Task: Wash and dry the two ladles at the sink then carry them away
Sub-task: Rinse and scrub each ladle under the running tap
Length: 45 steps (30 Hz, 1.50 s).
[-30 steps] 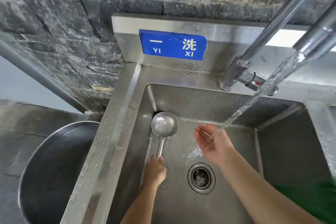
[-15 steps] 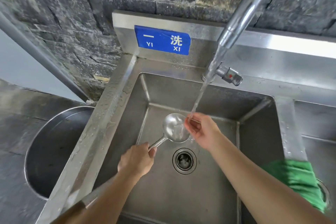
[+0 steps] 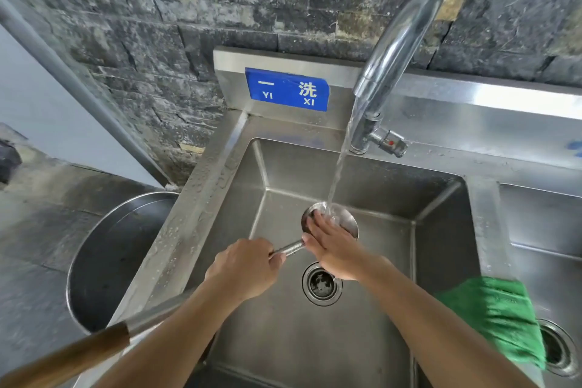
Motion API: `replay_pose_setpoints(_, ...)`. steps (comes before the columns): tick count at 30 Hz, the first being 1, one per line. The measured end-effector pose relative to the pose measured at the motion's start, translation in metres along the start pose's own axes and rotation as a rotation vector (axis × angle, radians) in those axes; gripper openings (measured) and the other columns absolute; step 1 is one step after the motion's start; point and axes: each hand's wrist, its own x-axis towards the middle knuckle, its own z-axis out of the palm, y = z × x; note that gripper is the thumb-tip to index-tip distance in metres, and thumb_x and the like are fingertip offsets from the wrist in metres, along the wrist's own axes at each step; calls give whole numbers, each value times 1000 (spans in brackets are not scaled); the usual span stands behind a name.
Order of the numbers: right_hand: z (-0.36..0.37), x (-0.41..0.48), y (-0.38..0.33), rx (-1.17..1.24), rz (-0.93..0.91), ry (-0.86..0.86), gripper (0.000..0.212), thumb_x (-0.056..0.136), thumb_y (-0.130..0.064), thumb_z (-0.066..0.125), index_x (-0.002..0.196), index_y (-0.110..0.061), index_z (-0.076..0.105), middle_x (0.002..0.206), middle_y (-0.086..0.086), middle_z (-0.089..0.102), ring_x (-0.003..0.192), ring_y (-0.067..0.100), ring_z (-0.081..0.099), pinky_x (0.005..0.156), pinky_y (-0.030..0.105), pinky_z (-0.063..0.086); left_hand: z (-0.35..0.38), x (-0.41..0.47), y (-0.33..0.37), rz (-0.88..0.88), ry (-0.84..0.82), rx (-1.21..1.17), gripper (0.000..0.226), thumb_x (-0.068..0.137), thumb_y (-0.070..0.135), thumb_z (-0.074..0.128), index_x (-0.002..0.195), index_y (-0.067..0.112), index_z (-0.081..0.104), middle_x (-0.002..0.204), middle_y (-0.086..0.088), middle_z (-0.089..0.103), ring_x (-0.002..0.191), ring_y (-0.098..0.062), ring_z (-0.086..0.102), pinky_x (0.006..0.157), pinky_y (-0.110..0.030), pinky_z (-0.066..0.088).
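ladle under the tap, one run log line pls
phase: washing | left hand: grips ladle handle | right hand: fingers flat in bowl | tap: running onto bowl | green cloth: on sink divider

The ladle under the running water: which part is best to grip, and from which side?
Grip the metal shaft just behind the ladle bowl, coming from the near left, as the left hand does. The long handle slants that way, and the right hand covers the bowl.
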Motion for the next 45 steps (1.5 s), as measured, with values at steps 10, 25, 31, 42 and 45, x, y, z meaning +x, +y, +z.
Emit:
replay_pose_setpoints(10, -13, -12, 3, -155, 166, 84, 104, 82, -84, -16, 166, -25, 2, 174, 4, -10, 158, 20, -19, 124, 59, -16, -8, 2, 2, 15, 16, -80, 41, 88, 64, 38, 78, 29, 58, 74, 4, 64, 74, -25, 64, 66, -34, 52)
replay_pose_setpoints(25, -14, -19, -12, 143, 52, 19, 106, 86, -87, 13, 166, -19, 3, 174, -5, -7, 160, 13, -8, 126, 35, -2, -23, 6, 2, 114, 103, 33, 38, 95, 59, 39, 77, 28, 53, 71, 7, 59, 72, -24, 61, 64, -35, 47)
replay_pose_setpoints(31, -14, -20, -8, -56, 248, 124, 124, 76, -95, -1, 165, -10, 4, 172, 16, -13, 159, 33, -14, 129, 50, 4, -27, 5, 2, 166, 60, 31, 41, 97, 57, 40, 70, 27, 47, 69, 5, 58, 69, -23, 59, 61, -34, 42)
replay_pose_setpoints(42, -2, -29, -2, -84, 189, 177, 107, 88, -89, 10, 165, -16, -7, 166, 6, -36, 151, 25, -35, 126, 47, -7, -29, 1, -8, 221, 28, 34, 42, 98, 54, 42, 69, 24, 50, 59, 6, 54, 55, -12, 53, 49, -28, 32)
replay_pose_setpoints(45, -9, -24, -24, 133, 79, 138, 101, 94, -83, 18, 163, -15, -10, 165, -1, -34, 155, 18, -24, 127, 45, 0, -23, 3, -2, 219, 41, 7, 43, 99, 54, 40, 69, 24, 48, 60, 6, 55, 53, -10, 52, 48, -28, 31)
